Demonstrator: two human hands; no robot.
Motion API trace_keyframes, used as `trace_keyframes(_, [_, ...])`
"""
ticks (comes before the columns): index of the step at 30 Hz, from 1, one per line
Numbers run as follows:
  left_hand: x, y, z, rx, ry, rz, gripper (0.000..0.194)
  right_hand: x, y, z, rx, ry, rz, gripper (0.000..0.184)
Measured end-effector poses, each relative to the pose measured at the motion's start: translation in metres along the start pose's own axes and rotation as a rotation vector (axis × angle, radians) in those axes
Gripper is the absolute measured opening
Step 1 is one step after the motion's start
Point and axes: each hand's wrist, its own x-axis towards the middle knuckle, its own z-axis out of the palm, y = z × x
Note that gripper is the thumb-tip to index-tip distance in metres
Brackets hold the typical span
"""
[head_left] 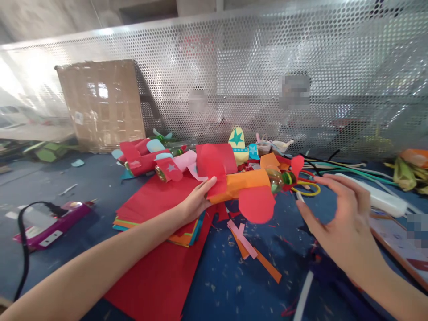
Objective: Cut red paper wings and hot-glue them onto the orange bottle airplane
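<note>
My left hand (197, 200) is closed around the tail end of an orange paper-wrapped bottle airplane (249, 183) with red paper wings, held level above the blue table (220, 276). The plane's clear green nose points right. My right hand (337, 214) hovers just right of the nose with its fingers spread and nothing in them. Under my left forearm lies a large red paper sheet (157, 267) on a stack of coloured paper (182, 238).
Finished red paper planes (147, 161) lie behind, near a cardboard box (102, 104). A perforated metal screen (267, 76) closes off the back. A glue gun in a purple pack (50, 223) sits left, a white tube (377, 196) right. Paper strips (247, 245) and scraps litter the table.
</note>
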Motion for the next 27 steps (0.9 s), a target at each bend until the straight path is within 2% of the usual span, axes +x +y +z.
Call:
trace_keyframes(3, [0.001,0.005,-0.001,-0.101,0.039,-0.084,0.040,0.000,0.003,0.001,0.088,0.034,-0.020,0.028])
trace_keyframes(6, [0.002,0.006,-0.002,-0.145,0.108,-0.113,0.044,-0.001,0.004,0.003,0.165,-0.126,0.031,0.016])
trace_keyframes(8, [0.002,0.006,-0.002,-0.147,0.111,-0.106,0.045,-0.001,0.003,0.003,0.250,-0.295,0.178,0.020])
trace_keyframes(10, [0.002,0.004,-0.001,-0.122,0.069,-0.080,0.046,0.000,0.001,0.004,0.382,-0.462,0.388,0.027])
trace_keyframes(13, [0.000,-0.001,-0.001,0.003,0.036,0.037,0.046,0.001,-0.003,0.006,0.652,-0.603,0.702,0.042])
trace_keyframes(15, [-0.002,-0.006,-0.002,0.116,0.056,0.153,0.047,0.000,-0.006,0.008,0.853,-0.602,0.872,0.051])
trace_keyframes(18, [-0.004,-0.010,-0.005,0.170,0.051,0.233,0.053,-0.004,-0.011,0.011,1.101,-0.556,1.015,0.048])
trace_keyframes(22, [-0.003,-0.013,-0.007,0.277,-0.025,0.280,0.063,-0.003,-0.015,0.013,1.244,-0.499,1.055,0.041])
trace_keyframes(25, [0.001,-0.018,-0.011,0.439,-0.147,0.431,0.085,-0.001,-0.017,0.013,1.331,-0.398,1.100,0.042])
trace_keyframes(27, [0.004,-0.022,-0.013,0.475,-0.217,0.485,0.092,-0.001,-0.017,0.014,1.391,-0.366,1.104,0.041])
